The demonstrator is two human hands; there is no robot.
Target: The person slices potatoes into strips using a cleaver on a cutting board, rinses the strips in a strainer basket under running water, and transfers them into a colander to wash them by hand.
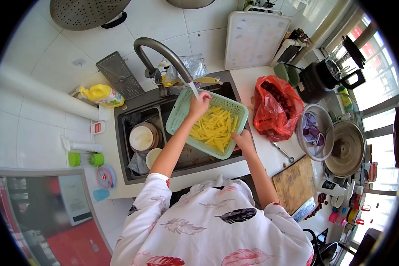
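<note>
The yellow strips [215, 128] are all cut up already, as far as I can see. They lie in a loose pile in a green basket [176, 117] with lots of little holes. The basket is over the sink [186, 155], under the tap [178, 63]. What looks like water comes down from the tap next to the left hand [200, 104]. That hand is over the basket with its fingers bent. I cannot tell if it holds anything. The right hand [243, 142] grips the near right edge of the basket. The strips look partway through being rinsed, I think, and they are not out of the basket yet. I cannot tell how clean they are. White bowls [142, 138] sit in the other side of the sink. To the right, a red bag [270, 122] holds dark red round things, and a wooden board [295, 186] lies on the counter.
</note>
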